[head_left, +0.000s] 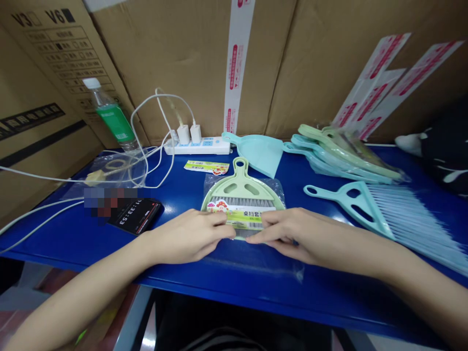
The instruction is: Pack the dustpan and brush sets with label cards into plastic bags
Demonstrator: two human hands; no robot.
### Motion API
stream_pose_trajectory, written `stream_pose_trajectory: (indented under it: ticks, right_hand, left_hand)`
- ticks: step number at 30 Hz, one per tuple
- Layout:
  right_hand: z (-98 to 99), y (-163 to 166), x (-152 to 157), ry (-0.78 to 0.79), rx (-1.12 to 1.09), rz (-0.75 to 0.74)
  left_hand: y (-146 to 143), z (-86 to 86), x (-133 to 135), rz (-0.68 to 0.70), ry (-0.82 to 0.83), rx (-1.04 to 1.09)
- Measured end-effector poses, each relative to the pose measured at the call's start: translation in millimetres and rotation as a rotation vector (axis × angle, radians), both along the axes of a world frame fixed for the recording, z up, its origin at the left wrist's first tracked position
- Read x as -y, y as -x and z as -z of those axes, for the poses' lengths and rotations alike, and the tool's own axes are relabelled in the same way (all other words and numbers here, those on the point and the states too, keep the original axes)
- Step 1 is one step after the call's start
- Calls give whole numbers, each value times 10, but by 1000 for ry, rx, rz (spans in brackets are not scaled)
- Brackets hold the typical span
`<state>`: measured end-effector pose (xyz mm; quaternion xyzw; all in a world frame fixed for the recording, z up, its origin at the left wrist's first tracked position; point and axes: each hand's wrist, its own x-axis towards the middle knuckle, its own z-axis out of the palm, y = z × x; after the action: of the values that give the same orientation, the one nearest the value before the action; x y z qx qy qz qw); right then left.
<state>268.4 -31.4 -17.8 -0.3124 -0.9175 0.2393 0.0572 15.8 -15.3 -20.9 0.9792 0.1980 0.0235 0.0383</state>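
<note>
A pale green dustpan and brush set (240, 181) lies in a clear plastic bag in front of me, handle pointing away. Across its grey bristles runs a printed card label (246, 215) with mushroom pictures. My left hand (195, 235) is closed at the set's near left edge, fingers curled against the bag and label. On the near right edge, my right hand (292, 233) is closed too, its index finger stretched along the pan's lip. The loose front of the plastic bag (270, 265) spreads flat toward me, past both hands.
Behind lie a blue dustpan (260, 152), a spare label (206, 167) and a pile of bagged sets (340, 153). A blue brush (365, 207) is at right. At left are a phone (137, 214), a bottle (116, 122), cables and a power strip (199, 146). Cardboard (183, 58) stands behind.
</note>
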Motion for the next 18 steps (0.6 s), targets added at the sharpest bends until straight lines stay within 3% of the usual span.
stream_pose_trajectory:
  ticks: [18]
  right_hand:
    - [33, -12, -22, -50, -26, 2]
  left_hand:
    - [-12, 13, -18, -36, -13, -50]
